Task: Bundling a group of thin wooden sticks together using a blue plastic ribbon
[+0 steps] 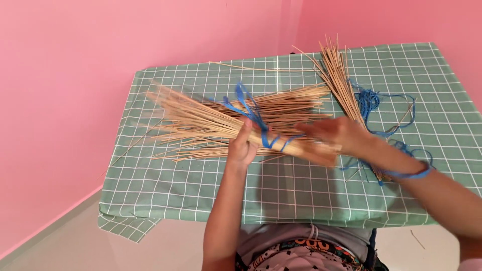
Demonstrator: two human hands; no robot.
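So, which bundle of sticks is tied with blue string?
The bundle in both hands, wrapped near the left hand; the far bundle lies loose.

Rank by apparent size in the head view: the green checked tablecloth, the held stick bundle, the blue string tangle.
1. green checked tablecloth
2. held stick bundle, gripped by left hand and right hand
3. blue string tangle
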